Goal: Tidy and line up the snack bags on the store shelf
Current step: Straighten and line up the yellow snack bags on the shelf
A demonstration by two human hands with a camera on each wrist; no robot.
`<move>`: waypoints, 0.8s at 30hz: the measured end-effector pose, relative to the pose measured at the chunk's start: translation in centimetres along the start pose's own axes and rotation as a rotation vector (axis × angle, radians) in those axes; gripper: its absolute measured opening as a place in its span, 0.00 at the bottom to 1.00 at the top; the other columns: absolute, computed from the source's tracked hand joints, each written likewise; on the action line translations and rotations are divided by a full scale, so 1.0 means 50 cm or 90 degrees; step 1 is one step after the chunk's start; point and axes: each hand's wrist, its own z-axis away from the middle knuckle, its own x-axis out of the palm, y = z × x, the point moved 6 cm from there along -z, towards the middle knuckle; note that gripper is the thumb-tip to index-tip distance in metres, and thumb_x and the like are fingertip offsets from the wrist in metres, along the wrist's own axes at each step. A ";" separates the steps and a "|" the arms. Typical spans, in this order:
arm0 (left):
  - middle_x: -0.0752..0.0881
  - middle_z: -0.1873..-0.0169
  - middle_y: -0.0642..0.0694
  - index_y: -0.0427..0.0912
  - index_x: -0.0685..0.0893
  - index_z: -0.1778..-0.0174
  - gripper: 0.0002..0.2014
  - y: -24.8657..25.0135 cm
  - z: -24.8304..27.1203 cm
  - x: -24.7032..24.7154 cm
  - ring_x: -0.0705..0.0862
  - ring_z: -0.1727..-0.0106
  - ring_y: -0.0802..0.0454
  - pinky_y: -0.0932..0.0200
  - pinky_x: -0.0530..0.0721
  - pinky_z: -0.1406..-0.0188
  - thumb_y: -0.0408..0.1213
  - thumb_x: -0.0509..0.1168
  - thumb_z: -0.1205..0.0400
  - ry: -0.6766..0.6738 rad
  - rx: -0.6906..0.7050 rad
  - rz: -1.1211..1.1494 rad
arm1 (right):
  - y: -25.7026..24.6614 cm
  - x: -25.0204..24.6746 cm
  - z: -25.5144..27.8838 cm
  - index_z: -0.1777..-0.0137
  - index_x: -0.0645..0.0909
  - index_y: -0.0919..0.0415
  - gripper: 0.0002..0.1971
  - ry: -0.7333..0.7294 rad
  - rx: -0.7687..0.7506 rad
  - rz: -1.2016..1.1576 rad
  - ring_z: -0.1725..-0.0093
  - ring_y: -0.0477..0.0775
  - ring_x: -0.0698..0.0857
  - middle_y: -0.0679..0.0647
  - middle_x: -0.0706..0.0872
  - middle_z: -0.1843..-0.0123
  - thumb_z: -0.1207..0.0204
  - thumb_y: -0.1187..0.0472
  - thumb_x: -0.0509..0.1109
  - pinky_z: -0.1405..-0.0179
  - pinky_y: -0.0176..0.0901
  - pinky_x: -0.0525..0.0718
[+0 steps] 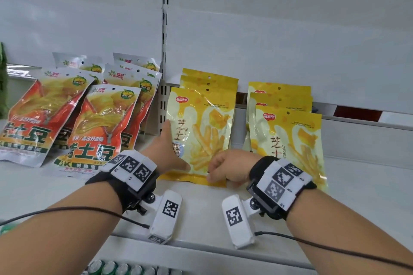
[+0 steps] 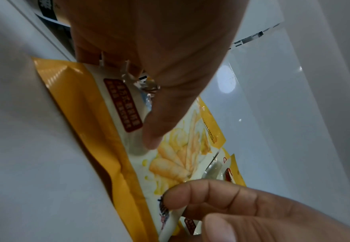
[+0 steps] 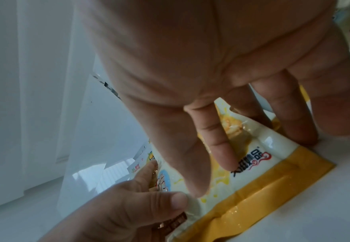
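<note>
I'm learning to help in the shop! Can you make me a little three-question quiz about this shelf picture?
1. True or false: both hands are on the same yellow snack bag.
2. Which bags stand furthest left on the shelf? A) the red-and-orange potato chip bags B) the other yellow stack C) blue bags
3. Fill in: the right hand touches that bag near its ____ edge.

Key:
1. True. The left hand grips its left side, thumb on the front.
2. A
3. bottom
</note>
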 end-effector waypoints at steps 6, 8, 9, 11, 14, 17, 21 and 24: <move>0.71 0.31 0.39 0.54 0.42 0.19 0.63 0.000 -0.002 -0.013 0.78 0.38 0.40 0.37 0.82 0.40 0.38 0.83 0.38 0.036 -0.006 0.057 | 0.001 -0.012 0.017 0.61 0.77 0.58 0.11 0.021 0.014 -0.068 0.73 0.46 0.69 0.48 0.71 0.73 0.29 0.55 0.76 0.72 0.36 0.69; 0.69 0.31 0.39 0.54 0.41 0.18 0.65 0.006 0.000 -0.015 0.77 0.37 0.39 0.37 0.82 0.40 0.38 0.84 0.39 0.037 -0.007 0.058 | 0.000 -0.021 0.030 0.63 0.75 0.57 0.12 0.042 0.015 -0.073 0.75 0.46 0.69 0.47 0.71 0.74 0.29 0.54 0.76 0.76 0.34 0.68; 0.68 0.31 0.40 0.54 0.40 0.18 0.66 0.009 0.002 -0.017 0.76 0.36 0.39 0.37 0.82 0.39 0.39 0.84 0.39 0.038 -0.006 0.056 | 0.000 -0.026 0.037 0.63 0.75 0.56 0.13 0.055 0.014 -0.072 0.75 0.45 0.70 0.47 0.72 0.73 0.30 0.53 0.76 0.77 0.34 0.68; 0.66 0.30 0.40 0.55 0.41 0.18 0.65 0.020 0.006 -0.020 0.73 0.33 0.40 0.37 0.80 0.36 0.41 0.84 0.40 0.045 0.001 0.048 | 0.003 -0.039 0.055 0.62 0.75 0.56 0.12 0.075 0.007 -0.089 0.72 0.46 0.72 0.48 0.76 0.68 0.29 0.52 0.76 0.73 0.35 0.71; 0.62 0.26 0.39 0.53 0.45 0.18 0.60 0.042 0.012 -0.027 0.70 0.29 0.38 0.36 0.75 0.31 0.43 0.82 0.37 0.075 0.033 0.042 | 0.030 -0.058 0.094 0.61 0.76 0.56 0.12 0.110 0.021 -0.121 0.68 0.48 0.76 0.51 0.79 0.63 0.28 0.51 0.74 0.67 0.40 0.76; 0.59 0.22 0.39 0.52 0.44 0.17 0.58 0.071 0.022 -0.032 0.65 0.24 0.38 0.37 0.70 0.27 0.44 0.80 0.33 0.116 0.063 0.061 | 0.088 -0.073 0.141 0.61 0.79 0.55 0.09 0.117 0.083 -0.145 0.66 0.49 0.80 0.51 0.84 0.63 0.27 0.51 0.72 0.66 0.41 0.80; 0.61 0.22 0.39 0.53 0.51 0.17 0.51 0.116 0.041 -0.027 0.64 0.23 0.38 0.39 0.70 0.28 0.45 0.78 0.30 0.165 0.099 0.086 | 0.152 -0.079 0.174 0.54 0.83 0.63 0.14 0.083 0.175 -0.091 0.59 0.54 0.83 0.55 0.87 0.56 0.25 0.51 0.70 0.54 0.49 0.85; 0.63 0.24 0.38 0.53 0.53 0.18 0.48 0.136 0.054 -0.008 0.66 0.25 0.39 0.39 0.72 0.30 0.45 0.76 0.28 0.156 0.092 0.107 | 0.167 -0.079 0.172 0.50 0.84 0.66 0.15 0.090 0.187 -0.134 0.56 0.55 0.82 0.56 0.85 0.56 0.25 0.53 0.70 0.44 0.55 0.85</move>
